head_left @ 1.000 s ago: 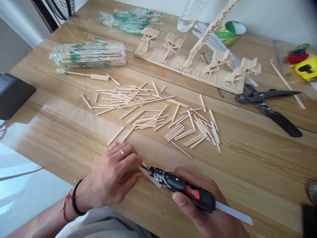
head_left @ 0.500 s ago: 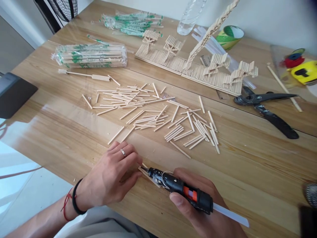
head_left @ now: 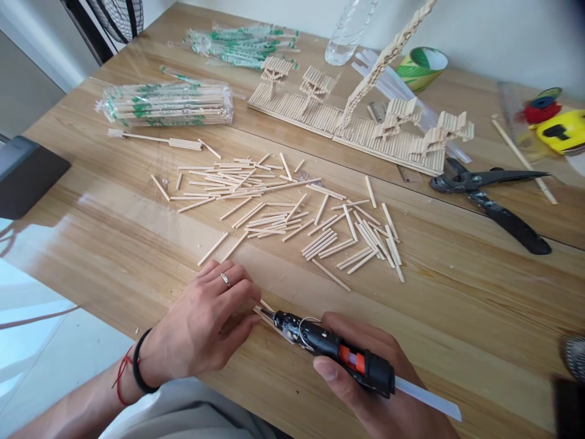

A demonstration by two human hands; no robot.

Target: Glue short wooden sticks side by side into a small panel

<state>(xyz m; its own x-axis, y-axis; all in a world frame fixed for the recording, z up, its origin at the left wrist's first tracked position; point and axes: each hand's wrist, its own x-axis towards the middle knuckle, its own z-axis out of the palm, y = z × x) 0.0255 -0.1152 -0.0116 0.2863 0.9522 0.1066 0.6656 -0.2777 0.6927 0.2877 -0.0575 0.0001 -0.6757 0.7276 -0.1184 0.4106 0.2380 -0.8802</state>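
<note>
My right hand is wrapped round a black hot glue gun, with a translucent glue stick jutting from its rear. The gun's metal nozzle points left and touches or nearly touches a few short wooden sticks. My left hand, wearing a ring, pinches those sticks between thumb and fingers low over the table. The far ends of the sticks are hidden behind the fingers and the gun. Beyond both hands lie many loose cut wooden sticks.
Behind the loose sticks stands a stick-built model with a slanted tall post. Black cutters lie at right, near a yellow tape measure. Bagged sticks, a plastic bottle and a green cup are farther back.
Both hands and the glue gun hold nearly the same pose, the nozzle still at the sticks. The whole view has shifted very slightly.
</note>
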